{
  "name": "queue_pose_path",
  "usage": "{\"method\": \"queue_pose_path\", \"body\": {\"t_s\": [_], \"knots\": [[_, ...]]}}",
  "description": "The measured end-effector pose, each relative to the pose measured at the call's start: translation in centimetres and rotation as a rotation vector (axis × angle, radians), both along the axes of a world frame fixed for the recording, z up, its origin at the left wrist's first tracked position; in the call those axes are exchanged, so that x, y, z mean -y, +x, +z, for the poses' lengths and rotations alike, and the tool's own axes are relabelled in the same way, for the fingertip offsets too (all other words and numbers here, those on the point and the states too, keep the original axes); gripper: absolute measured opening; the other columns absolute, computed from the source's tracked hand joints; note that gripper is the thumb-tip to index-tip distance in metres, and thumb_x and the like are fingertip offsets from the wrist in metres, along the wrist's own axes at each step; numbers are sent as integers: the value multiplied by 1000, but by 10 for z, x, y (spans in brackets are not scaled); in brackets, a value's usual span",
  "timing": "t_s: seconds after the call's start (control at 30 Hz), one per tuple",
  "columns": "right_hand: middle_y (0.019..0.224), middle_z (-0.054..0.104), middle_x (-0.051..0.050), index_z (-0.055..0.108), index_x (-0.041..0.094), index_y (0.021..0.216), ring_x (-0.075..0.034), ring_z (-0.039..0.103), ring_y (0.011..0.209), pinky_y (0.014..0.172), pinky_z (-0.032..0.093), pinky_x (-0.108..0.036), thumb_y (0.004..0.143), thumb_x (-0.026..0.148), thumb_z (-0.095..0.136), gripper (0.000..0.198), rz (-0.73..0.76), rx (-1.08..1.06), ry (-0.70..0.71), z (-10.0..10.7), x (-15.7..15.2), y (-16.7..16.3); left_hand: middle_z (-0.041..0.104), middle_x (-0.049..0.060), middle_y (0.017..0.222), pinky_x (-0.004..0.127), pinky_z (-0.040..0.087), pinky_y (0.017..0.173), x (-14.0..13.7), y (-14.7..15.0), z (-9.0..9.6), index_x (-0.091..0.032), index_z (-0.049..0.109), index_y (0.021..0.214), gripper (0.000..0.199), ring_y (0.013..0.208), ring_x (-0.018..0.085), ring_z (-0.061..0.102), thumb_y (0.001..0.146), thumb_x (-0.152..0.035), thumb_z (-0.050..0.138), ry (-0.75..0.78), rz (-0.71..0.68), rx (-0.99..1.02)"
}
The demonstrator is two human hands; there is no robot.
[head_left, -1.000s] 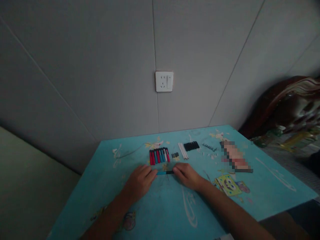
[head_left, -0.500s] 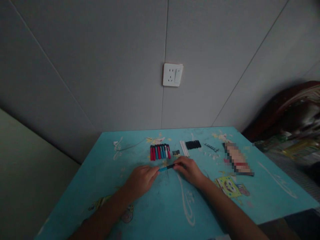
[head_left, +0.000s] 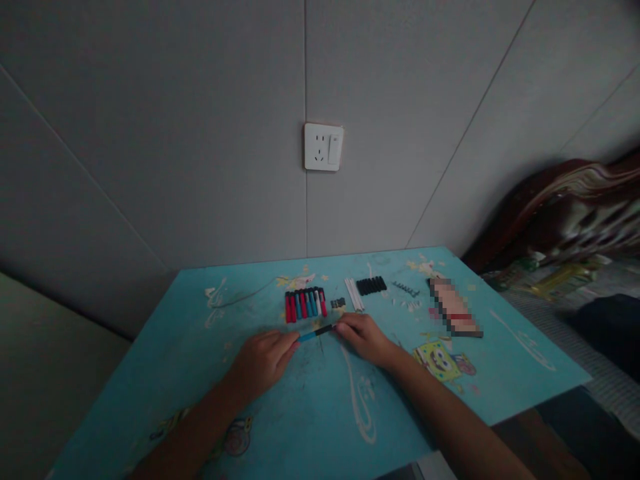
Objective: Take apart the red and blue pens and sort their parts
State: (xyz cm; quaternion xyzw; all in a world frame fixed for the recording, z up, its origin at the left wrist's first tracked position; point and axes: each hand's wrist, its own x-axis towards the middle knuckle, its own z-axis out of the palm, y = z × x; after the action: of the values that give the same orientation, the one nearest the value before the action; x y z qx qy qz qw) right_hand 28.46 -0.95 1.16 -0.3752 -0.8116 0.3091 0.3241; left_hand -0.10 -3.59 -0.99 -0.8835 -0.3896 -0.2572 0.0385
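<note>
A pen (head_left: 314,334) with a blue barrel and a black section is held level above the table. My left hand (head_left: 265,360) is closed on its blue end. At the black end, the fingertips of my right hand (head_left: 365,339) pinch the tip; whatever small part lies between them is hidden. Just beyond the hands lies a row of red, blue and white pen barrels (head_left: 305,305) with black ends. Beside that row are small dark clips (head_left: 338,303), thin white refills (head_left: 354,295) and several black tubes (head_left: 371,285).
Farther right on the blue patterned table (head_left: 295,427) lie small springs (head_left: 406,289) and little white pieces (head_left: 411,305). A blurred-out flat rectangular object (head_left: 455,307) lies near the right edge. A wall socket (head_left: 323,147) is above the table; a carved wooden headboard (head_left: 560,193) stands at right.
The view has turned slightly right, so everything sits farther left in the picture. Both hands keep the pen; more of its black section shows beside my right fingertips.
</note>
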Motion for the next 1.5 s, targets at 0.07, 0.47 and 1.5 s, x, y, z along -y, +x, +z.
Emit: {"method": "queue_pose_path", "body": {"t_s": [0.07, 0.47, 1.5], "knots": [[74, 62, -2, 66, 18, 80, -14, 56, 67, 66, 44, -25, 99, 40, 46, 36, -26, -17, -19, 1, 1, -1, 66, 3, 73, 28, 50, 64, 1, 0, 1, -18, 65, 108, 23, 67, 16, 62, 98, -28, 46, -16, -4, -9], [89, 69, -3, 70, 20, 98, -15, 61, 78, 73, 47, -27, 90, 37, 64, 21, -82, -126, -74, 0, -1, -5, 71, 7, 87, 29, 54, 75, -1, -1, -5, -17, 64, 109, 25, 76, 17, 68, 100, -27, 43, -167, -14, 74], [108, 70, -11, 67, 19, 114, -23, 64, 97, 89, 47, -37, 97, 35, 45, 32, -646, 99, 329, 21, -29, 87, 73, 5, 84, 26, 55, 73, -3, -3, -6, -19, 65, 106, 25, 71, 16, 70, 99, -28, 43, -225, 17, 169]]}}
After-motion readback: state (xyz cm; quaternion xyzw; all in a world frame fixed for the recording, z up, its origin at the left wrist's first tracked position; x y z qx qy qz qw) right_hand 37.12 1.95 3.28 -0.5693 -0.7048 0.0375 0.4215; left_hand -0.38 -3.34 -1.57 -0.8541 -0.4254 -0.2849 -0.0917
